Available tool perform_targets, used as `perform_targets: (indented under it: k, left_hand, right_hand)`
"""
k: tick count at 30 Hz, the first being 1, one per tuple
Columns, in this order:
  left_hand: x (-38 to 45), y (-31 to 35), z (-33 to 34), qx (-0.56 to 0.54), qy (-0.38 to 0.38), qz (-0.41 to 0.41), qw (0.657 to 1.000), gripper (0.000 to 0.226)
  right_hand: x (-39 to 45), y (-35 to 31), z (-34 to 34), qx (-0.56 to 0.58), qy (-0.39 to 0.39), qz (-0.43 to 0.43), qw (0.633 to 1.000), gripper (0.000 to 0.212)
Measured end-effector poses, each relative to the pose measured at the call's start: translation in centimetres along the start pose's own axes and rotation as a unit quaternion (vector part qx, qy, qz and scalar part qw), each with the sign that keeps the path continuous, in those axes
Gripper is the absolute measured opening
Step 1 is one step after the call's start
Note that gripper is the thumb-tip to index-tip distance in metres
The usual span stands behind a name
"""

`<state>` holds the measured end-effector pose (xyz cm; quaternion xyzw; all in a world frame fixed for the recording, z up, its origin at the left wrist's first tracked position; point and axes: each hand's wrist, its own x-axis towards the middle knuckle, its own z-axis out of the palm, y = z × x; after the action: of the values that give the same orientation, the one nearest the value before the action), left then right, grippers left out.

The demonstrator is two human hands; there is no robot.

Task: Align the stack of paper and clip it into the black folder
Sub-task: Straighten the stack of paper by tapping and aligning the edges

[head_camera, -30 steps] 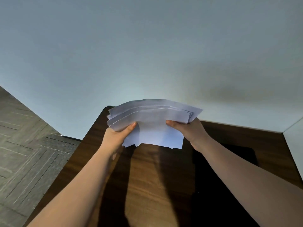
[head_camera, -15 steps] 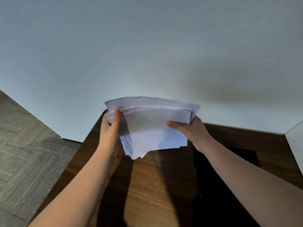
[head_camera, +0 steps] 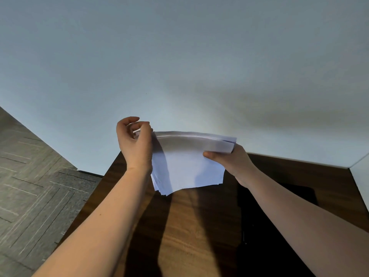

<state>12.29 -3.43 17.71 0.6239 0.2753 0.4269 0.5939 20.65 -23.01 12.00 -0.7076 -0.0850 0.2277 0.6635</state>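
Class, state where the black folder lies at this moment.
In the head view, the black folder lies flat on the wooden table's right side, under the right forearm.

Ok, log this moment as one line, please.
phase: aligning | right hand: grips paper stack | left hand: at stack's left edge, grip unclear | sheets: uneven | black folder: on table, untouched

No readable text, label, brand, number or sign appears anywhere in the frame. The facing sheet of the stack of paper [head_camera: 187,166], held at the centre, is blank white, and the black folder [head_camera: 279,216] at lower right shows no lettering either.
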Motion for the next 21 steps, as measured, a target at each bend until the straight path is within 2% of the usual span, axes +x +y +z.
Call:
perform_targets:
  k: [4, 7, 11, 16, 19, 21]
  left_hand:
    - [0.1, -0.8, -0.8, 0.023, 0.009, -0.028, 0.999, 0.012]
    - [-0.6, -2.3, -1.7, 0.029, -0.042, -0.095, 0.994, 0.044]
    - [-1.8, -2.4, -1.4, 0.018, -0.098, -0.111, 0.989, 0.054]
    - [-1.6, -2.6, -1.8, 0.015, -0.107, -0.100, 0.989, 0.052]
    - [-1.5, -2.4, -2.1, -0.010, -0.080, -0.108, 0.991, 0.044]
    - [-1.6, -2.1, -1.8, -0.017, -0.061, -0.110, 0.992, 0.036]
  right_hand:
    - [-0.3, -0.2, -0.2, -0.007, -0.001, -0.017, 1.000, 0.031]
    - [-0.6, -0.5, -0.1, -0.008, -0.015, -0.047, 0.999, 0.035]
    - [-0.7, -0.9, 1.0, -0.030, -0.017, -0.056, 0.998, 0.039]
    - [-0.8, -1.4, 1.1, 0.001, 0.017, -0.062, 0.998, 0.044]
    - [-0.8, -1.5, 0.5, -0.014, 0.010, -0.077, 0.997, 0.064]
    - [-0.9, -1.4, 0.4, -0.007, 0.008, -0.082, 0.997, 0.069]
